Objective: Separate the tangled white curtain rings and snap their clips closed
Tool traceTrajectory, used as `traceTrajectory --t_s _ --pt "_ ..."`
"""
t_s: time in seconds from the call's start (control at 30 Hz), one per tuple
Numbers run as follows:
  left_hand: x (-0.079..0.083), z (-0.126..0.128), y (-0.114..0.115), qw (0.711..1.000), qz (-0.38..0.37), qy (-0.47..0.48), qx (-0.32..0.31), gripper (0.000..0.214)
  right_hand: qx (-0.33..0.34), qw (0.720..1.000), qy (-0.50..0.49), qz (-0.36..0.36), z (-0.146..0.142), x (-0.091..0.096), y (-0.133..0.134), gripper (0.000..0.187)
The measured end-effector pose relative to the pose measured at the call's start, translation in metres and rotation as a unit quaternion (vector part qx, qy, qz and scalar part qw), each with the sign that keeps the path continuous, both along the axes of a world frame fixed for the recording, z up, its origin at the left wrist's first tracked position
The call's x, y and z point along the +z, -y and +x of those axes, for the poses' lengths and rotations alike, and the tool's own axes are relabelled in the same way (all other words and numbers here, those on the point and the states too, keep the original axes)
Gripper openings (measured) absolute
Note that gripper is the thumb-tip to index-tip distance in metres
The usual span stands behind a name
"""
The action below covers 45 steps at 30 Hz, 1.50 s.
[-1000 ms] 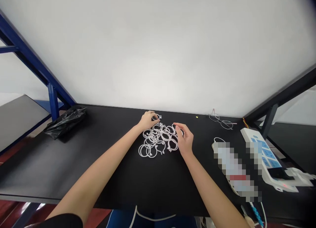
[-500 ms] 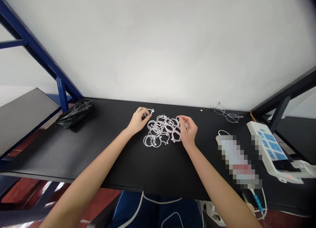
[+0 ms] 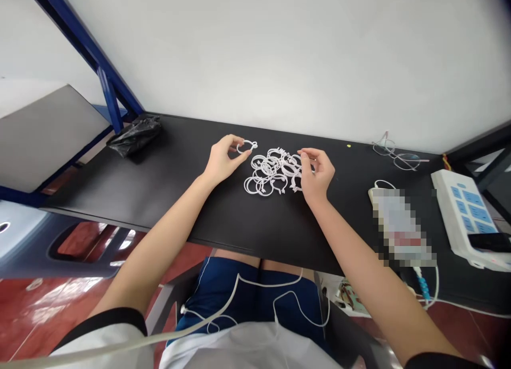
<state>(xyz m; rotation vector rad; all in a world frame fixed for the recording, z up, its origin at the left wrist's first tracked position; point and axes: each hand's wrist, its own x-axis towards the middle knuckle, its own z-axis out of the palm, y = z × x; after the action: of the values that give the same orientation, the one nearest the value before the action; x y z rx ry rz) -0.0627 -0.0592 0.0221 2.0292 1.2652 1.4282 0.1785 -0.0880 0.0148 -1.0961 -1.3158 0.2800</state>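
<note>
A heap of thin white plastic rings (image 3: 265, 172), each with a small knobbed end, lies on the black table (image 3: 223, 220). To the left of the heap, my left hand (image 3: 223, 158) has thumb and fingers around a single white ring (image 3: 255, 145), which spans the gap between their tips. My right hand (image 3: 317, 174) is at the heap's right edge, thumb and forefinger closed at a white ring there. Its fingers partly cover the rings beneath, so the grip shows only in part.
A crumpled black plastic bag (image 3: 136, 134) lies at the far left. Eyeglasses (image 3: 405, 161) and a yellow speck (image 3: 348, 146) are near the wall. On the right are a blurred phone (image 3: 403, 225) on a cable and a white power strip (image 3: 451, 209). A white cable crosses my lap.
My view has tilted down, showing more of my lap and shirt. My left thumb and fingers are wider apart around the ring. The right hand stays by the heap's right edge.
</note>
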Motion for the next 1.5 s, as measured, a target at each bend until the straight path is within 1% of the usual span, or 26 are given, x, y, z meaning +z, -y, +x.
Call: traceTrajectory --t_s 0.1,0.2,0.3,0.37,0.47,0.57,0.7,0.77,0.97,1.07,1.13,1.23,1.27,1.3,1.33,1.4,1.47,1.5 --pt "0.005 0.000 0.003 0.999 -0.019 0.028 -0.018 0.029 0.004 1.000 0.014 -0.002 -0.003 0.002 0.002 0.014" --pt "0.010 0.005 0.009 0.989 -0.084 0.080 -0.093 0.032 0.017 0.999 0.034 0.005 -0.005 0.005 0.006 0.016" --pt "0.013 0.011 0.015 0.966 -0.146 0.108 -0.184 0.035 0.065 0.995 0.077 0.003 -0.007 0.007 0.010 0.020" --pt "0.013 0.014 0.018 0.953 -0.170 0.112 -0.224 0.036 0.109 0.988 0.114 0.000 -0.008 0.008 0.012 0.026" --pt "0.011 0.017 0.021 0.941 -0.190 0.112 -0.257 0.037 0.165 0.976 0.145 -0.001 -0.011 0.008 0.014 0.030" --pt "0.009 0.018 0.021 0.931 -0.204 0.124 -0.277 0.039 0.197 0.970 0.143 -0.007 -0.013 0.008 0.016 0.027" --pt "0.007 0.018 0.021 0.928 -0.211 0.139 -0.273 0.040 0.210 0.964 0.160 0.003 -0.013 0.011 0.018 0.014" --pt "0.007 0.018 0.020 0.927 -0.213 0.146 -0.271 0.039 0.210 0.962 0.173 0.007 -0.012 0.012 0.019 0.011" --pt "0.009 0.018 0.019 0.919 -0.227 0.176 -0.270 0.042 0.205 0.963 0.176 -0.012 -0.013 0.013 0.023 0.008" --pt "0.010 0.020 0.020 0.916 -0.240 0.176 -0.270 0.041 0.187 0.968 0.167 0.010 -0.014 0.013 0.025 0.008" --pt "0.010 0.022 0.021 0.916 -0.240 0.185 -0.264 0.046 0.181 0.972 0.152 0.018 -0.015 0.013 0.026 0.007" --pt "0.009 0.027 0.026 0.913 -0.249 0.184 -0.266 0.054 0.175 0.976 0.128 0.005 -0.016 0.016 0.027 0.007" --pt "0.009 0.029 0.028 0.918 -0.242 0.164 -0.269 0.054 0.174 0.978 0.119 -0.003 -0.016 0.018 0.028 0.006" --pt "0.010 0.031 0.031 0.929 -0.225 0.131 -0.263 0.053 0.173 0.979 0.110 -0.012 -0.016 0.019 0.029 0.006" --pt "0.010 0.033 0.034 0.945 -0.195 0.082 -0.248 0.053 0.175 0.979 0.104 -0.019 -0.017 0.020 0.030 0.006" --pt "0.012 0.034 0.041 0.974 -0.117 -0.035 -0.192 0.054 0.180 0.979 0.090 -0.029 -0.019 0.022 0.033 0.005" --pt "0.014 0.034 0.047 0.983 -0.041 -0.113 -0.136 0.053 0.186 0.979 0.080 -0.026 -0.021 0.024 0.036 0.005" --pt "0.015 0.033 0.049 0.984 -0.011 -0.128 -0.121 0.053 0.188 0.979 0.077 -0.017 -0.023 0.026 0.038 0.005"
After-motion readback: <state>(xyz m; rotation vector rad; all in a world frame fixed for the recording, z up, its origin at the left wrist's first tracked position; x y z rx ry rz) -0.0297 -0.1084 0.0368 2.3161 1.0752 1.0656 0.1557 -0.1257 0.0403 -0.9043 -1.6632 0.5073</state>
